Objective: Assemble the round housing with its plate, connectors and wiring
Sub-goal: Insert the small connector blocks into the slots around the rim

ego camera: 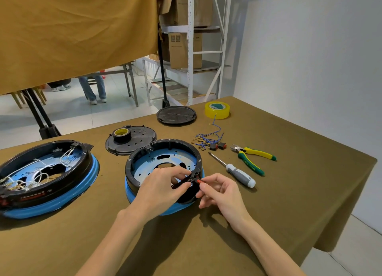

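A small red rocker switch (pixel 198 181) is pinched by the right hand (pixel 220 191) just outside the round housing (pixel 165 166) near wall, whose black bracket (pixel 182 183) is gripped from inside by the left hand (pixel 163 187).

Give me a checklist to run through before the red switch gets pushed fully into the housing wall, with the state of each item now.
1. Switch held: ok. The right hand pinches the red switch at the rim.
2. Housing steadied: ok. The left hand grips the black rim of the housing beside the switch.
3. Switch seated flush: cannot tell, fingers cover the opening.
4. Wires ready: ok. The blue wires lie loose behind the housing, beside two more switches.
5. Tools within reach: ok. Screwdriver and pliers lie right of the housing.
6. Plate in place: ok. The blue plate sits inside the ring.
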A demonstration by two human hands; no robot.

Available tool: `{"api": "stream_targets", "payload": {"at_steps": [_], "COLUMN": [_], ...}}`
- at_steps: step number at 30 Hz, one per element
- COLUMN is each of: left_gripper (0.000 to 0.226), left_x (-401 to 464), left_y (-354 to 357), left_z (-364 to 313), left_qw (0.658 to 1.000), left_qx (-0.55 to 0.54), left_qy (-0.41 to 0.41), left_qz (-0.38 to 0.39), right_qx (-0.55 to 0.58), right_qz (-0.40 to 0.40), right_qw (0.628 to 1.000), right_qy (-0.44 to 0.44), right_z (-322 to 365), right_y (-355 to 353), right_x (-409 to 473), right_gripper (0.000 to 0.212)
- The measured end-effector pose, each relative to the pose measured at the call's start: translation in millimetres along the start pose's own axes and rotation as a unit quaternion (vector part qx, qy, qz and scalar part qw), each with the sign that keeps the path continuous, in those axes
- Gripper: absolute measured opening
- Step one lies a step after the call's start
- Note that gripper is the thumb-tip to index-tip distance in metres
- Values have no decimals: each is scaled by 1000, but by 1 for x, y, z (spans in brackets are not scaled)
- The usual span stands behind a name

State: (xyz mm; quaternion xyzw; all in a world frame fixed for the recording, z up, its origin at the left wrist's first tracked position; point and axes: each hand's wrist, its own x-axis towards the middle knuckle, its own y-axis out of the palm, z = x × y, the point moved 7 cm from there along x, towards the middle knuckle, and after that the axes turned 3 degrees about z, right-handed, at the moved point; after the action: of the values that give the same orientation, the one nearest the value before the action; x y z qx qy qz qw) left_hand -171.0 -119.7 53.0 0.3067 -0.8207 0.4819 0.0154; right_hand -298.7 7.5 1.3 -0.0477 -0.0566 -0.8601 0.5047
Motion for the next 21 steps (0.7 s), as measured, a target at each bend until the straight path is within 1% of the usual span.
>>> {"api": "stream_targets", "payload": {"at_steps": [6, 14, 21], "left_gripper": [34, 35, 36], "left_x": [0, -1, 1], "left_y": [0, 1, 2], "left_z": [2, 6, 6], "left_qw": [1000, 1000, 1000], "left_qx": [-15, -3, -10], "left_qy": [-1, -3, -11], "left_qz": [21, 16, 19], "right_qx": [-61, -87, -122], "right_qz": [-5, 0, -24], "right_qw": [998, 996, 991], "right_qy": [-22, -36, -56], "right_z": [-3, -1, 3], "right_y": [3, 6, 6], "right_x": [0, -1, -4], "right_gripper": [12, 14, 17]}}
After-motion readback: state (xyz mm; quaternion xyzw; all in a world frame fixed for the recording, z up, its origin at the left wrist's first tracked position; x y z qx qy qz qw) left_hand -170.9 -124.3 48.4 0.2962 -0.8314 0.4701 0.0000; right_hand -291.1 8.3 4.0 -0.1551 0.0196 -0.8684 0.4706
